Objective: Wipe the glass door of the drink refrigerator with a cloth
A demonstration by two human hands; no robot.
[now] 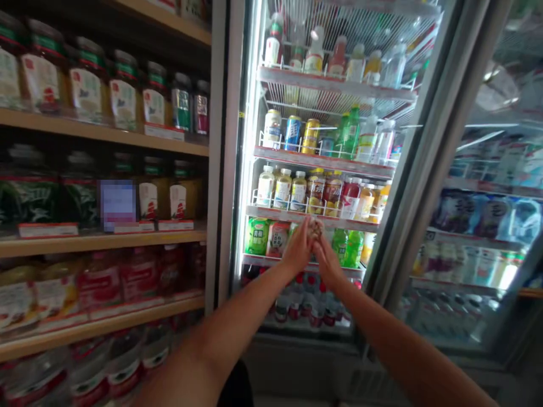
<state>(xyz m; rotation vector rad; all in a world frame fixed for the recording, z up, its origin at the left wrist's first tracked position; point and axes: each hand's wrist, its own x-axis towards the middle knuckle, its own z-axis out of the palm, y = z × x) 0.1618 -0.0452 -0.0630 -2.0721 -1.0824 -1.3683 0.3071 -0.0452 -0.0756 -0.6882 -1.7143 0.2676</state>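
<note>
Both arms reach forward to the lit drinks cooler. My left hand (298, 246) and my right hand (326, 251) meet around a small whitish-brown item (315, 228), too blurred to name, and their fingers are closed on it. The hands are in front of the shelf edge below the bottled drinks (298, 191). Green packs (257, 236) and a reddish pack (277, 238) stand left of my left hand. Green bottles (353, 249) stand right of my right hand. Part of the shelf behind the hands is hidden.
Wooden shelves (102, 242) with rows of bottles run along the left. A metal cooler frame (224, 158) stands between them and the cooler. To the right are a cooler door frame (428, 152) and another stocked cooler behind glass. Cans (292, 134) fill a higher shelf.
</note>
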